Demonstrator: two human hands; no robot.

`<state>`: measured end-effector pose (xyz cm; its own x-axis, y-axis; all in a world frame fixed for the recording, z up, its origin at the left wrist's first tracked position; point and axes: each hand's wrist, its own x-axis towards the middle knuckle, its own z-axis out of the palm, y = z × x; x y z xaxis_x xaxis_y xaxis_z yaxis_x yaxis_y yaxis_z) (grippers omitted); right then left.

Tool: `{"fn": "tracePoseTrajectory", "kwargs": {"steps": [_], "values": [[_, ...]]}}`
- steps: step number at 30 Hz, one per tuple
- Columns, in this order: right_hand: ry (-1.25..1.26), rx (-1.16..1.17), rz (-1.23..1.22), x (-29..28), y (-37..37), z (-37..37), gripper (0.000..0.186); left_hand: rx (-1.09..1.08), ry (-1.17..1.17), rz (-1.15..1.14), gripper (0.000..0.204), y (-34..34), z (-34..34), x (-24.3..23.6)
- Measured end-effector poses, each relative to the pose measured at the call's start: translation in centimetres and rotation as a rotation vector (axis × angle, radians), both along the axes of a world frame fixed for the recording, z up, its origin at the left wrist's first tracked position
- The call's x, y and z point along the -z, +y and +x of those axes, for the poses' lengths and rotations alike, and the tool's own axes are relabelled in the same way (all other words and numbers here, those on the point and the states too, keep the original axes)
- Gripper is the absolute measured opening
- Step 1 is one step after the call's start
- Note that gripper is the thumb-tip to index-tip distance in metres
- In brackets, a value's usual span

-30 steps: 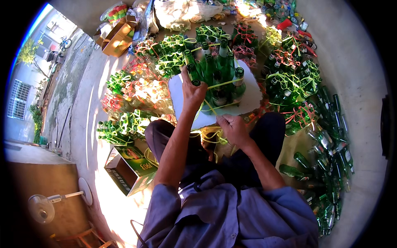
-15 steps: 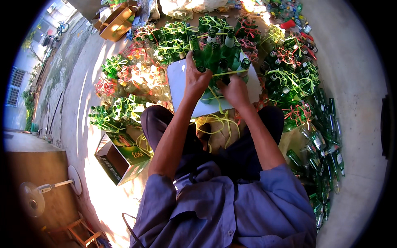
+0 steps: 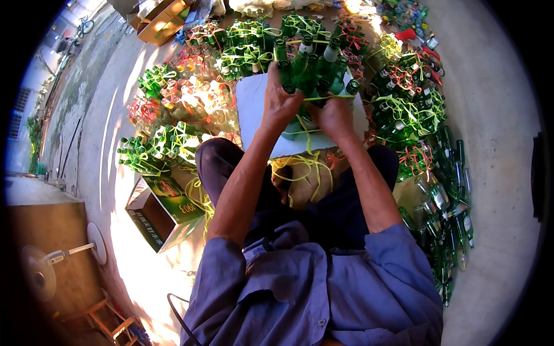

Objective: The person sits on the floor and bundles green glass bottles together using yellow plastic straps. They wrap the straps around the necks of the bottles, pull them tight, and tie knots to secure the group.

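Observation:
A cluster of several green glass bottles (image 3: pixel 304 74) stands upright on a white board (image 3: pixel 252 118) in front of my knees. Yellow plastic strapping (image 3: pixel 330 98) runs round their necks, and a loose tail of it hangs over the board's near edge. At the cluster's near left side, my left hand (image 3: pixel 283 102) is closed where the strap passes, its thumb up along a bottle. My right hand (image 3: pixel 336 120) is closed on the strap at the near right, knuckles up. The fingertips of both hands are partly hidden.
Tied bundles of green bottles (image 3: pixel 248 49) and clear bottles (image 3: pixel 199 101) surround the board. Loose green bottles (image 3: pixel 447 213) lie along the right wall. An open carton (image 3: pixel 164 213) and a fan (image 3: pixel 69 254) stand at left. Loose yellow strapping (image 3: pixel 303 170) lies between my legs.
Both hands and the bottle cluster have shifted slightly to the right over the board. The hands stay closed at the strap. The whole view has also shifted a little.

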<state>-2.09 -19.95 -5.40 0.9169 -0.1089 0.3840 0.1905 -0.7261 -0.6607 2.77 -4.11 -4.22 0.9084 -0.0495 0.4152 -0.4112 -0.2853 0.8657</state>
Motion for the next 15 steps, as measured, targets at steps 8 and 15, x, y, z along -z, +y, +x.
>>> {"fn": "tracePoseTrajectory", "kwargs": {"steps": [8, 15], "values": [[0.089, -0.018, -0.009, -0.4, -1.0, -0.8, 0.033, 0.06, -0.055, -0.034, 0.073, -0.3, -0.8, -1.3], [0.15, -0.113, 0.018, -1.4, -1.4, -1.1, 0.032, 0.055, -0.067, 0.003, 0.072, 0.0, -0.2, -0.3]]}}
